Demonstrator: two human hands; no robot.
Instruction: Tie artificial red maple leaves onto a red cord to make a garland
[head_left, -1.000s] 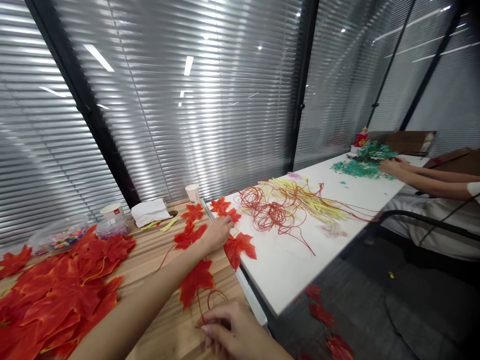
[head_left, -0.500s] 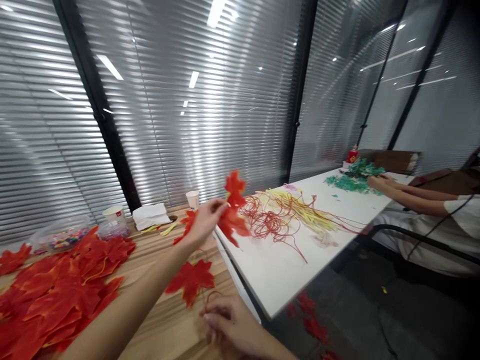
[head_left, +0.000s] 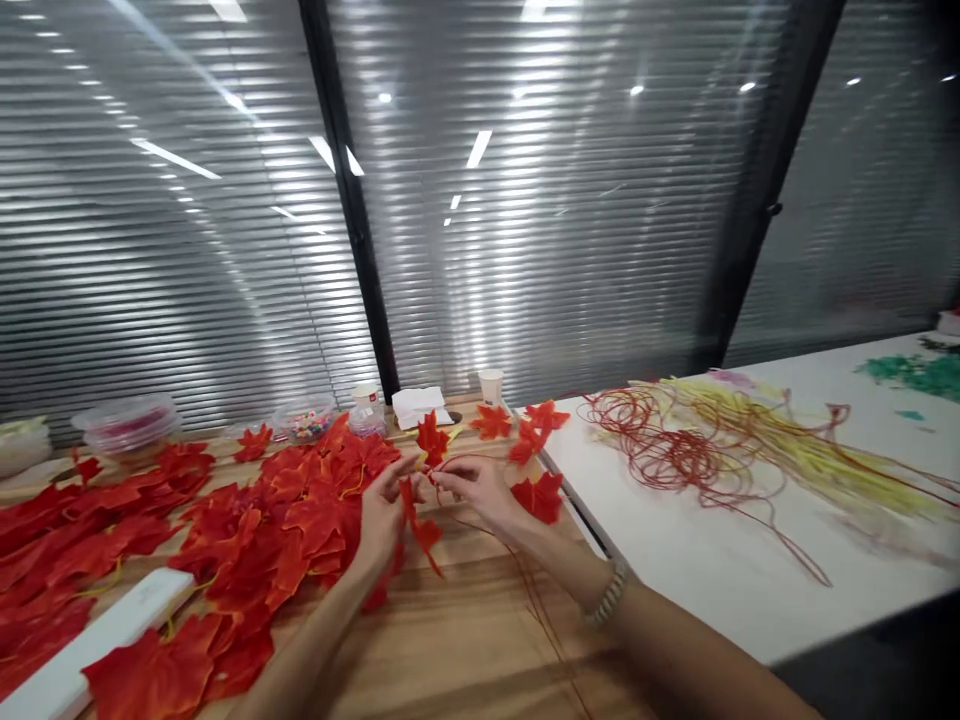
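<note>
Over the wooden table my two hands meet, fingertips almost touching. My left hand [head_left: 384, 508] is closed in a pinch around a red artificial maple leaf [head_left: 426, 535], which hangs down beside its fingers. Another red leaf [head_left: 433, 438] stands up just behind the fingertips. My right hand [head_left: 484, 492], a bracelet on its wrist, pinches a thin red cord [head_left: 525, 570] that trails down toward the table's near edge. The exact meeting point of cord and leaf stem is too small to make out. Several more leaves [head_left: 538, 497] lie just past my right hand.
A big heap of red leaves [head_left: 300, 510] covers the left side, with a white bar-shaped object [head_left: 105, 640] among them. Bead tubs [head_left: 307, 418], a paper cup [head_left: 491, 386] and tissue [head_left: 418, 405] line the back. On the white table [head_left: 600, 500] lies tangled red cord [head_left: 682, 455].
My view has swung left. My left hand has come back from the white table's edge with a leaf, and my right hand has risen to meet it.
</note>
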